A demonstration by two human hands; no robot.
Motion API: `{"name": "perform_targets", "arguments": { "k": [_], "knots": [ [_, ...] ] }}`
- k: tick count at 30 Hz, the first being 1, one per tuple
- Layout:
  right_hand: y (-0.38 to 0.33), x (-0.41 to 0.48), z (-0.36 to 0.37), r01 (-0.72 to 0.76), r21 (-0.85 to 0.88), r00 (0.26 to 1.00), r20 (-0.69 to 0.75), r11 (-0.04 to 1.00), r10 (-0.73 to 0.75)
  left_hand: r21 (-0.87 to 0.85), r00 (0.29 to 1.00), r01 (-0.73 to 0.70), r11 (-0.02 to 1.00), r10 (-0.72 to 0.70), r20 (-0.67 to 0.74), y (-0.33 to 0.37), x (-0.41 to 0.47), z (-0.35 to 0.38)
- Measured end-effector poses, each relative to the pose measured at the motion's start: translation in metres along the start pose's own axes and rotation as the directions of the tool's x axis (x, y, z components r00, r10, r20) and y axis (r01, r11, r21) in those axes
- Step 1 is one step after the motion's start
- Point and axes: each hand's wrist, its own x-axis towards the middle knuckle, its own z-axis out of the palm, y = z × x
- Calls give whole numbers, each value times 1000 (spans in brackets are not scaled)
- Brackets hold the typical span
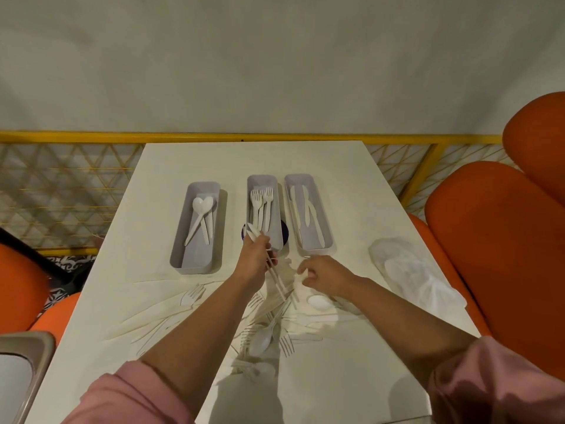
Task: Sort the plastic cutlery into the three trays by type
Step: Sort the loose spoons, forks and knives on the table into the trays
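On the white table [351,191] in front of us stand three grey trays, side by side and lengthwise. The left tray [191,268] holds a few spoons [201,206] and sits a little apart from the other two. The middle tray [263,179] holds forks [263,200]. The right tray [315,250] is just beside it and holds knives [305,209].

Our left hand [255,255] hovers at the near end of the middle tray, its fingers curled round a handful of cutlery [276,278]. The handles stick out towards us and the tips point at the tray, but we cannot tell which type they are. Our right hand [324,275] is just in front of the right tray, with thumb and fingers pinching a white piece [301,275] at the far edge of the loose pile; we cannot tell its type either.

The pile [269,319] lies between our forearms and spreads to the left, a tangle of forks, spoons and knives still unsorted. A spoon bowl [319,301] lies face up just under our right wrist.

A crumpled clear plastic bag [419,276] rests near the right edge of the table. Something dark purple [283,232] shows from under the middle tray. Orange seats [489,240] flank the table, and a yellow railing [214,137] runs behind it.
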Motion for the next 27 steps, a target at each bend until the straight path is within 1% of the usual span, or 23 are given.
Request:
{"name": "perform_targets", "arguments": {
  "k": [1, 3, 6, 9, 12, 20, 24, 27],
  "knots": [
    [7, 0, 3, -23, -41, 999, 32, 999, 24, 4, 1000, 11, 1000, -11, -8, -1, 1, -1],
    [18, -2, 9, -53, -65, 995, 75, 996, 58, 9, 1000, 28, 1000, -28, -15, 0, 1, -2],
    [28, -4, 15, -46, -103, 992, 114, 994, 58, -19, 998, 56, 998, -56, -7, 3, -1, -4],
    [33, -3, 20, -52, -188, 991, 109, 981, 73, -67, 997, 69, 995, -67, 25, 4, -3, -6],
    [34, -1, 24, -75, -218, 993, 70, 973, 92, -65, 998, 58, 996, -56, 42, 5, -5, -7],
    [31, 3, 28, -64, -237, 996, 42, 969, 76, 14, 997, 49, 999, -50, 53, 4, -4, -13],
    [29, 3, 29, -66, -217, 997, 35, 974, 75, 2, 995, 80, 997, -80, 55, 5, -3, -15],
    [20, 5, 25, -31, -159, 999, 8, 987, 33, -27, 992, 114, 993, -113, 48, 5, -2, -16]
  ]
}}
